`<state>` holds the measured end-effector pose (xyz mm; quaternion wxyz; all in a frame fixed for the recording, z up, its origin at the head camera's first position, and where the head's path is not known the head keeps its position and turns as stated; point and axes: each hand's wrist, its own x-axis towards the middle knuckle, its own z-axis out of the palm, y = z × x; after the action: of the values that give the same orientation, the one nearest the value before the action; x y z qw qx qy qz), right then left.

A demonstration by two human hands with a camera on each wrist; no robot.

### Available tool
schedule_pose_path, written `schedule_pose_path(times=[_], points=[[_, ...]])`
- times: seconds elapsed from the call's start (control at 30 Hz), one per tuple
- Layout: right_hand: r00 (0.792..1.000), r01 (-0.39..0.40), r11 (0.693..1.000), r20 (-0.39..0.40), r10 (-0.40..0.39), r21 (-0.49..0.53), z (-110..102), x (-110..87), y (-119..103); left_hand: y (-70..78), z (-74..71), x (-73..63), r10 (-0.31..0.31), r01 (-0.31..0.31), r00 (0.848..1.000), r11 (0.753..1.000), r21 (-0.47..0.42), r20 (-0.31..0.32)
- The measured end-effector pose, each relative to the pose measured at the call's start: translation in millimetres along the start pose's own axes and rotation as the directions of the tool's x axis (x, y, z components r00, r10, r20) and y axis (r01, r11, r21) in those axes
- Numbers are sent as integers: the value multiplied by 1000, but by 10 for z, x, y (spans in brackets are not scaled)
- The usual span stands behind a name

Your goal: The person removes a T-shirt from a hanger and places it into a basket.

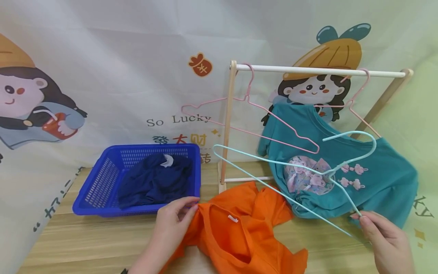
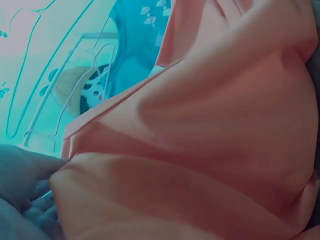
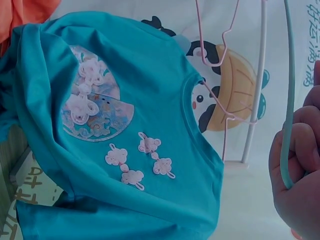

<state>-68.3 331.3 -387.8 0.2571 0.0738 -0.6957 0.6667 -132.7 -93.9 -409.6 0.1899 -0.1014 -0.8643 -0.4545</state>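
With thumb and fingers my left hand (image 1: pixel 174 220) pinches the shoulder edge of an orange shirt (image 1: pixel 263 236), whose neck opening with a white label faces up. The left wrist view has the shirt's cloth (image 2: pixel 190 135) filling most of it, the left fingers (image 2: pixel 35 170) at its edge. My right hand (image 1: pixel 386 238) grips one end of a light blue clothes hanger (image 1: pixel 301 164), its hook pointing up. In the right wrist view the fingers (image 3: pixel 305 140) curl round the hanger's bar (image 3: pixel 290 90). The hanger is held over the orange shirt and in front of the rack.
A wooden rack with a white rail (image 1: pixel 308 70) stands behind. From it hang a bare pink hanger (image 1: pixel 273 114) and a teal shirt (image 1: pixel 380 160) on another pink hanger (image 1: pixel 366 120). A blue basket (image 1: pixel 85 205) holding a dark blue garment (image 1: pixel 154 182) sits on the wooden table (image 1: pixel 102 243).
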Motion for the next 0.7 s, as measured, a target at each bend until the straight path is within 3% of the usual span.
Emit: schedule_pose_path(times=[0.1, 0.17, 0.23, 0.37, 0.47, 0.57, 0.7], points=[[1000, 22, 999, -10, -21, 41, 12, 10, -3, -2, 46, -18, -11, 23, 990, 996, -82, 137], [999, 50, 996, 7, -51, 72, 9, 20, -3, -10, 57, -33, -11, 29, 971, 997, -71, 240], [996, 85, 991, 16, -87, 99, 5, 38, -3, -22, 60, -51, 2, 9, 936, 1000, -30, 351], [988, 153, 977, -12, -153, 151, -24, 90, -18, -58, 95, -86, 30, -83, 848, 994, 77, 529], [986, 149, 976, -100, -135, 159, -38, 127, -55, -98, 184, -111, 42, -144, 796, 982, 122, 604], [973, 90, 991, -219, -67, 97, -40, 174, -116, -150, 317, -128, 36, -194, 762, 965, 175, 646], [935, -8, 1000, -354, 13, 16, -69, 286, -217, -229, 506, -152, -3, -257, 723, 927, 273, 690]])
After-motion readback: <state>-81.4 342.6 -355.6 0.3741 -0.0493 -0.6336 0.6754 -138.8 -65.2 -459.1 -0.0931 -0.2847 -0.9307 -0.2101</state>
